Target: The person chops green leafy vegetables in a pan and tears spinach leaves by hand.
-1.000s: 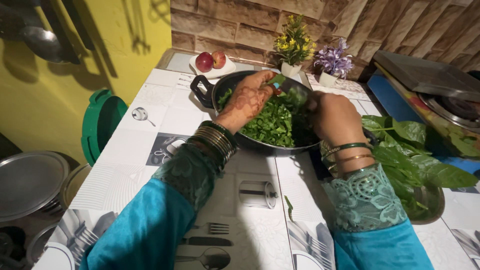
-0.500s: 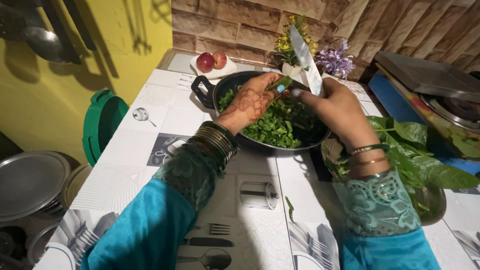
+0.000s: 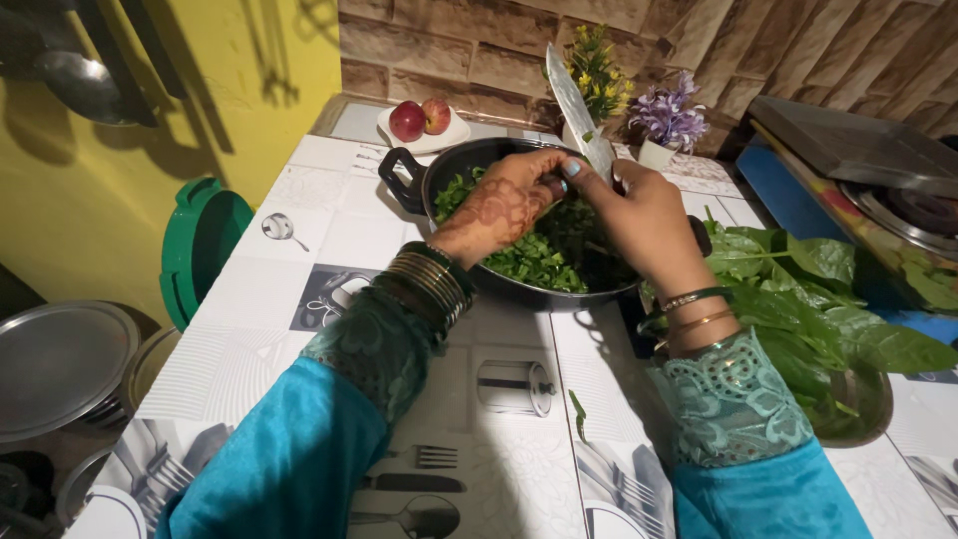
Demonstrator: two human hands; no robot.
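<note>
Gripping the knife (image 3: 577,108) in my right hand (image 3: 644,215), I'm holding it blade up, tip tilting up-left, while my left hand (image 3: 509,200) is pinching the blade's base above the pan (image 3: 454,160) of greens (image 3: 534,262).

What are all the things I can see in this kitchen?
Pan: one, black, middle of the tiled counter.
Chopped greens: one heap, green, inside the pan.
Knife: one, silver blade pointing up, over the pan.
Apples: two, red, on a white plate behind the pan.
Leaves: one bunch, green, right of the pan.
Flower pots: two, yellow and purple blooms, by the brick wall.
Lid: one, green, left counter edge.
Left hand: over the greens, fingers at the blade.
Right hand: grip on the knife.
</note>
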